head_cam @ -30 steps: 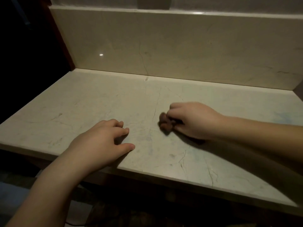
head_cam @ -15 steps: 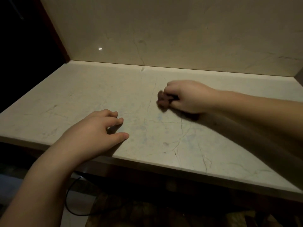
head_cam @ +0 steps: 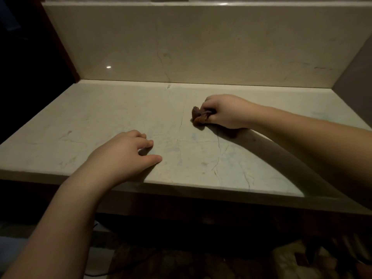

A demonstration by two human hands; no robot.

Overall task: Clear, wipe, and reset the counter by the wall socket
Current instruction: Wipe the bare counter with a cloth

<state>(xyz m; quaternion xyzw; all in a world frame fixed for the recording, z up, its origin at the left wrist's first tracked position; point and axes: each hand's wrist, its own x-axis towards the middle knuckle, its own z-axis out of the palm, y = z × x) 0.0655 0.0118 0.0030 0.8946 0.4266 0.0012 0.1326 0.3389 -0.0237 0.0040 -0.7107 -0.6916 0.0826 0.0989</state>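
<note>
Backsplash (head_cam: pixel 201 43): tall slab of pale polished stone, glossy, one small light glint at left, a thin dark vein running down to the joint with the counter. A narrow ledge caps it at the top edge of view.

Counter (head_cam: pixel 100 121): same pale marble, flat and rectangular, smooth with a dull sheen. Fine grey cracks and veins cross it, densest near the front right; faint bluish patches in the middle. Square front edge, dark space beneath. A dark wood strip bounds the left end; a grey wall closes the right end. Room is dim, lit from above.

Floor below: mottled, blurred, details not readable.

Left hand (head_cam: pixel 120 158): palm down on the counter close to the front edge, fingers loosely bent and slightly spread, tips touching the stone, thumb stretched out to the right. Holds nothing.

Right hand (head_cam: pixel 227 111): further back and to the right of centre, knuckles up, fingers curled tight around a cloth (head_cam: pixel 198 116). Heel of the hand and forearm lie low over the stone, throwing a long shadow toward the front.

The cloth: small brown wad, crumpled, rough-looking; it pokes out left of the fingers and touches the counter, well clear of the backsplash.
</note>
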